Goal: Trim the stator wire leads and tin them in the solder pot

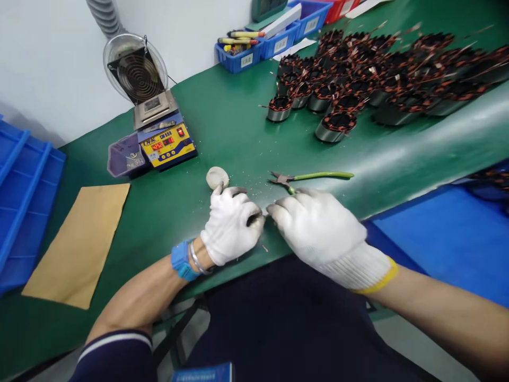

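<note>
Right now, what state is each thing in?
Yellow-fronted electronic control box: on, digits lit
Green-handled metal cutters: jaws open
Purple plastic bin: lidless, holding small bits
White-gloved left hand: fingers curled
White-gloved right hand: fingers bent
Copper-wound metal rings: standing grouped

Worn on the head, the camera looks forward and down, close over the green table (234,127); dark clothing (286,318) lies nearest; a white wall (191,32) stands far left.
</note>
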Demonstrator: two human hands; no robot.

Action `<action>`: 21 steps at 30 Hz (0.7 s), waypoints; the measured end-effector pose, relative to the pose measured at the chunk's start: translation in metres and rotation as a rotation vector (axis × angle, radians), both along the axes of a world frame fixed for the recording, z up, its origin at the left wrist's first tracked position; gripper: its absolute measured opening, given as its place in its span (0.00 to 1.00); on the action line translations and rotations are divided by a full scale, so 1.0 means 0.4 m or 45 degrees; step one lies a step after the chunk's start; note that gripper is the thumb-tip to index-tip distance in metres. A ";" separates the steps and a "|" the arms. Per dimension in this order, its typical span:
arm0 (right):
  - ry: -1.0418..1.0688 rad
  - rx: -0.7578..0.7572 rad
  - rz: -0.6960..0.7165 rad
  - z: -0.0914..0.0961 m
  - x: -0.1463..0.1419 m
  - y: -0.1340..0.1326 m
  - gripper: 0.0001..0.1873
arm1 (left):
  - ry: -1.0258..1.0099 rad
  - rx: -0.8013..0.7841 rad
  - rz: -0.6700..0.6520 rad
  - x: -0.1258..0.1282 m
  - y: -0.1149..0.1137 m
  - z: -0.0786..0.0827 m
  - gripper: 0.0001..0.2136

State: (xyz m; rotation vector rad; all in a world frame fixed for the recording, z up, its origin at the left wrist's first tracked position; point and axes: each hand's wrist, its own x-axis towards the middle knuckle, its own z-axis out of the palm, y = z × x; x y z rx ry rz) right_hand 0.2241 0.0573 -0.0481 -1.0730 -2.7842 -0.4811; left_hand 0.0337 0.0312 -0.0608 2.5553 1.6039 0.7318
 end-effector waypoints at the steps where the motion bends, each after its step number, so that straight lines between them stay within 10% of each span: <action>1: -0.015 0.011 -0.115 0.003 0.015 0.004 0.11 | 0.009 0.012 0.035 0.000 0.002 -0.003 0.08; 4: 0.167 -0.024 -0.314 0.003 0.067 0.016 0.09 | -0.018 0.054 0.132 -0.011 0.008 0.001 0.08; 10: 0.641 -0.401 0.218 -0.019 0.053 -0.043 0.11 | -0.036 -0.093 -0.362 -0.069 0.010 0.086 0.09; 21: 0.343 -0.145 0.309 -0.030 -0.020 -0.061 0.13 | 0.378 -0.310 -0.433 -0.043 0.010 0.075 0.08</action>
